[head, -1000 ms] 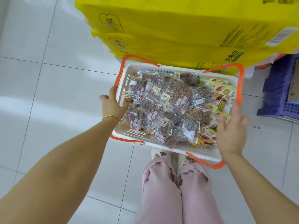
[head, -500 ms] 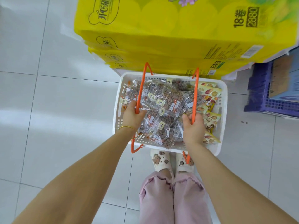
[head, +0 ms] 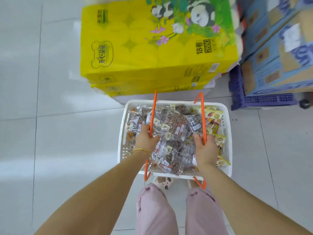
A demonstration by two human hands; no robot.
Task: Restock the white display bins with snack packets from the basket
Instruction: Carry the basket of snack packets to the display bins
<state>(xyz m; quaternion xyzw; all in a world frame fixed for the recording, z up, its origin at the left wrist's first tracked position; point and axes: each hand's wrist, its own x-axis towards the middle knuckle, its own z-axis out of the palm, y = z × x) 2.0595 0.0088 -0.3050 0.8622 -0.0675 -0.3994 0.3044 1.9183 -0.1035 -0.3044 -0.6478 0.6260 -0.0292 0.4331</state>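
A white plastic basket [head: 227,133] with two orange handles stands on the tiled floor in front of my feet. It is full of clear snack packets [head: 176,126] of brown nuts, with yellow packets [head: 214,116] along its right side. My left hand [head: 146,141] grips the left orange handle [head: 153,112], which is raised upright. My right hand [head: 205,148] grips the right orange handle [head: 203,116], also raised. No white display bins are in view.
A stack of yellow tissue-roll packs [head: 152,48] stands just beyond the basket. To the right a purple crate [head: 254,99] carries blue cardboard boxes [head: 279,56]. White floor tiles [head: 50,133] spread out to the left.
Both hands moved from the basket's sides to its orange handles, which swung up from the rim to upright. The view has tilted up to show more of the yellow stack.
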